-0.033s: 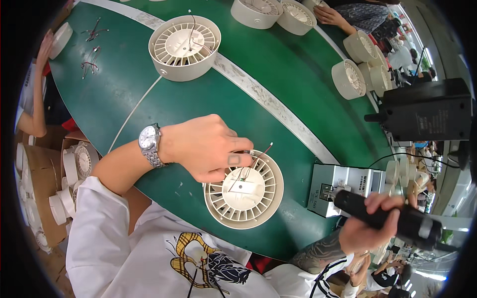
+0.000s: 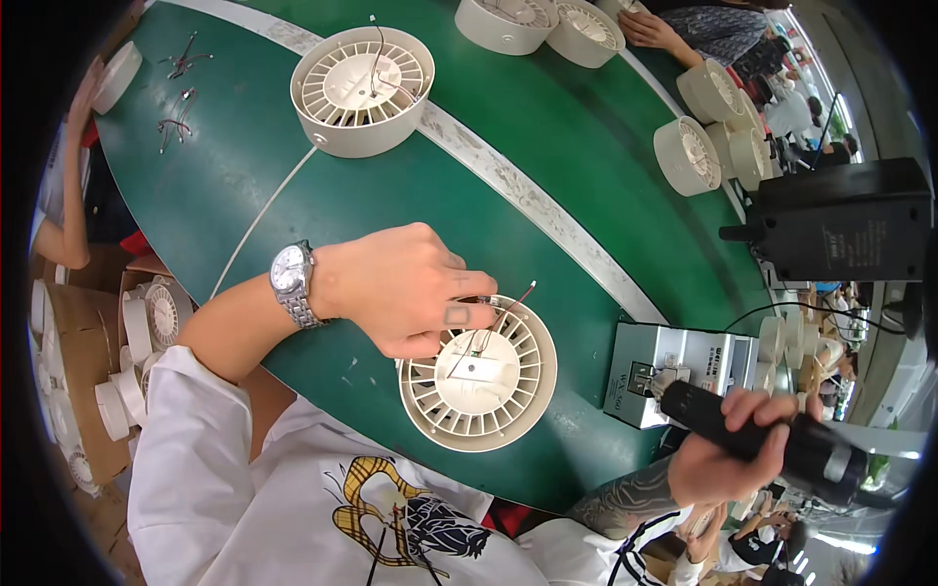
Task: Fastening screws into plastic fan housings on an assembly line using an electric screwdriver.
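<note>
Cream round finned plastic housing, centre frame, on green counter.
Left hand pinches its thin wires; right hand grips black power screwdriver; best keep wires clear.

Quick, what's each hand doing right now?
Left hand: pinching thin wires over the round cream fan housing.
Right hand: gripping a black power tool.

A small grey box with a pale printed label on its top face sits at the right edge of the green worktop. Beyond the box, further right, a black boxy unit carries a faint light label. Brown cardboard cartons stand off the worktop's left side.
</note>
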Motion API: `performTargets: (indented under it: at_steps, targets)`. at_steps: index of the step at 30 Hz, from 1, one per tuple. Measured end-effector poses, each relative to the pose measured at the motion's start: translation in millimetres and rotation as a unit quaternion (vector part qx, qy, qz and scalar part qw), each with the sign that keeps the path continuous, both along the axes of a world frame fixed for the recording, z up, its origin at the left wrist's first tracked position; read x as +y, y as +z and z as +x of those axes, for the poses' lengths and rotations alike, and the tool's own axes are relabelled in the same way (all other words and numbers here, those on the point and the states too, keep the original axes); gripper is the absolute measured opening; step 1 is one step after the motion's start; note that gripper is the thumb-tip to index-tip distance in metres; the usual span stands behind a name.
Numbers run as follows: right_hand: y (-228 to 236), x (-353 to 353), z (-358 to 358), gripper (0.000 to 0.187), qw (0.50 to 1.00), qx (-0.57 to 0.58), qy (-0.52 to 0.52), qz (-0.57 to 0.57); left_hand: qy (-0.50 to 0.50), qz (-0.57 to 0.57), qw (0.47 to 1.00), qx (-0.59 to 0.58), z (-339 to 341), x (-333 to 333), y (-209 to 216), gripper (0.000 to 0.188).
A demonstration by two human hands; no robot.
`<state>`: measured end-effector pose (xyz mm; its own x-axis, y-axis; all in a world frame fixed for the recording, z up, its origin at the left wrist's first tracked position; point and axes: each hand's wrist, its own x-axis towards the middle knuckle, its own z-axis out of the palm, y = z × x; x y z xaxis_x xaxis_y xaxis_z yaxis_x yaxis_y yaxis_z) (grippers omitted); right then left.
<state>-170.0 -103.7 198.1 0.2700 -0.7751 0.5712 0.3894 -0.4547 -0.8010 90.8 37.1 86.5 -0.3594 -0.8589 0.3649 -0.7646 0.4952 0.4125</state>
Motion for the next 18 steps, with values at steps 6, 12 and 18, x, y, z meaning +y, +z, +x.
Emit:
performTargets:
  at_steps: [6, 12, 18]
  targets:
    - [11, -17, -19, 0.039, 1.0, 0.011, -0.009, -0.025, -0.018, -0.085, 0.996, 0.023, 10, -8, -4, 0.037]
    - [7, -41, -13, 0.039, 1.0, 0.007, 0.001, 0.003, -0.01, -0.048, 0.999, -0.013, 18, -9, 0, 0.039]
    - [-2, -48, -10, 0.041, 0.998, 0.056, -0.024, 0.019, -0.004, -0.029, 0.999, -0.012, 16, -11, 1, 0.042]
